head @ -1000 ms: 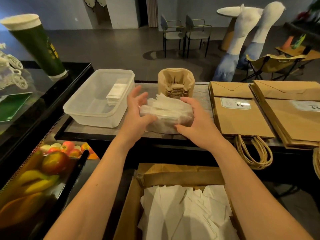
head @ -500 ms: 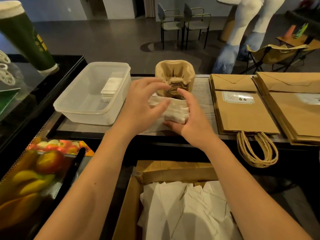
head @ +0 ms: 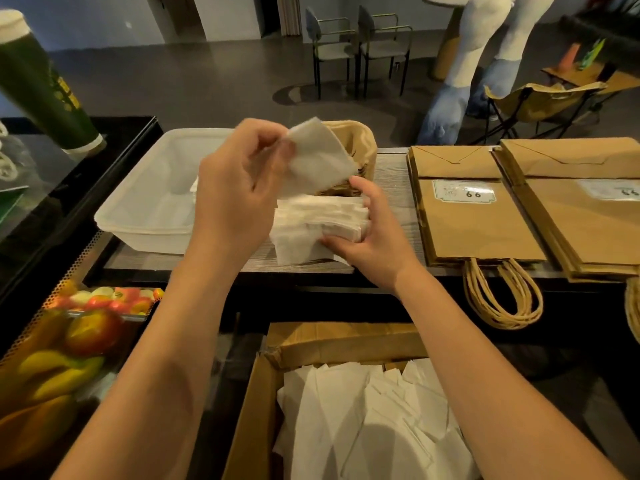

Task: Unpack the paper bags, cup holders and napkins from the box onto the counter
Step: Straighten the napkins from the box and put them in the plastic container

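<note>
Your stack of napkins (head: 318,220) sits on the surface (head: 394,174) near its front edge, between the clear plastic tub (head: 145,202) and the flat paper bags (head: 474,216). Your right hand (head: 374,237) curls around the stack's right side, thumb against the front and fingers against the far edge, steadying it. Your left hand (head: 239,192) is raised above the stack's left side and pinches one loose napkin (head: 317,157) by its corner between thumb and fingertips; the sheet hangs tilted above the stack, apart from it.

Just behind the stack stand the nested cup holders (head: 360,150), partly hidden by the lifted napkin. To the right, two piles of brown paper bags lie flat side by side, their twisted handles (head: 502,296) hanging over the front edge. A second pile (head: 588,209) runs out of view on the right.

Below the surface, close to you, the cardboard box (head: 332,344) stands open with loose white paper sheets (head: 374,420) in it. At your left lies a display of fruit (head: 69,344), and a tall green cup (head: 41,84) stands farther back.
</note>
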Action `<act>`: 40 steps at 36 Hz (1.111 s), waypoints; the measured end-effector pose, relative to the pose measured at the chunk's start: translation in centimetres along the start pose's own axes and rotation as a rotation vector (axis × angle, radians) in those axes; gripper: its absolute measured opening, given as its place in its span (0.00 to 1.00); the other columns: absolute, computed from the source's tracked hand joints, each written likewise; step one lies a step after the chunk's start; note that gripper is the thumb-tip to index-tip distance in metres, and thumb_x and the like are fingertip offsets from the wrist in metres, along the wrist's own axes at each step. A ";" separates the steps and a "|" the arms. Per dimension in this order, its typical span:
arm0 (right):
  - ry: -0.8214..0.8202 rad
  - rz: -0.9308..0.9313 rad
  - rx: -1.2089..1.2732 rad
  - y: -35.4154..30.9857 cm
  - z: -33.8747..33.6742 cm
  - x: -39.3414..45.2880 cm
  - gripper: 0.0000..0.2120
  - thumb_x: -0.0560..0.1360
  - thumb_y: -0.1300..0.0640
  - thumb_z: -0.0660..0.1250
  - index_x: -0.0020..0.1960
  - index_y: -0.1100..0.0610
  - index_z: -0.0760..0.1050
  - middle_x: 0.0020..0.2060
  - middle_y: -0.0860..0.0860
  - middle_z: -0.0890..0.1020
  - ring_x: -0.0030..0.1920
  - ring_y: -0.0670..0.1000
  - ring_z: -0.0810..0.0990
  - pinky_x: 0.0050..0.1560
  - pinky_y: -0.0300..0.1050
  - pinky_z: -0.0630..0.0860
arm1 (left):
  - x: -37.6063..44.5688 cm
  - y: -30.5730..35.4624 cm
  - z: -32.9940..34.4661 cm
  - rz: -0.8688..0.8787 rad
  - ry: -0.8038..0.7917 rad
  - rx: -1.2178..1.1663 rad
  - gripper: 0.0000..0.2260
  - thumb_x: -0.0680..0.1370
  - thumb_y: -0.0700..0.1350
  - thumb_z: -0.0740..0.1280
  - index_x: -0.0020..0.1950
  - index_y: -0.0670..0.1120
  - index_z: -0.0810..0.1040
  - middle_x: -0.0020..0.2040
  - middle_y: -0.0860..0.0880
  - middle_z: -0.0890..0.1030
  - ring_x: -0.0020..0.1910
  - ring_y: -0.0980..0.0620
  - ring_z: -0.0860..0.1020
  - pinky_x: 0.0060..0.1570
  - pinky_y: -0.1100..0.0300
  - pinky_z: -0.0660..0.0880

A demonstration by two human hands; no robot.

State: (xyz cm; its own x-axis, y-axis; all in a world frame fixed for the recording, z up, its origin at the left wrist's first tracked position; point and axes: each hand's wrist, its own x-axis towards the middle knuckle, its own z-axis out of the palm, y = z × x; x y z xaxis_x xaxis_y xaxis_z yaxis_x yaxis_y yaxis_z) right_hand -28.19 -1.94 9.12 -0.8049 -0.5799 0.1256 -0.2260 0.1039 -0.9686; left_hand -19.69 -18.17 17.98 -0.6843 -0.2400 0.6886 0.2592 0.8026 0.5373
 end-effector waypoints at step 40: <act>-0.023 -0.088 -0.111 -0.4 -0.2 -0.5 0.45 0.71 0.56 0.80 0.78 0.45 0.57 0.65 0.36 0.68 0.61 0.28 0.69 0.55 0.21 0.70 | -5.9 -4.2 3.5 -0.250 -0.407 -0.055 0.34 0.76 0.38 0.72 0.71 0.69 0.65 0.82 0.56 0.51 0.81 0.53 0.51 0.76 0.54 0.53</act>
State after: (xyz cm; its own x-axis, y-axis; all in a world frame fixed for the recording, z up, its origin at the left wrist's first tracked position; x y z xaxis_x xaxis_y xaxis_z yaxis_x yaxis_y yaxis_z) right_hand -27.85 -1.55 9.47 -0.7666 -0.6091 0.2032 -0.3559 0.1397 -0.9240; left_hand -19.12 -18.25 9.97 -0.9388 -0.1798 0.2938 0.0805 0.7148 0.6947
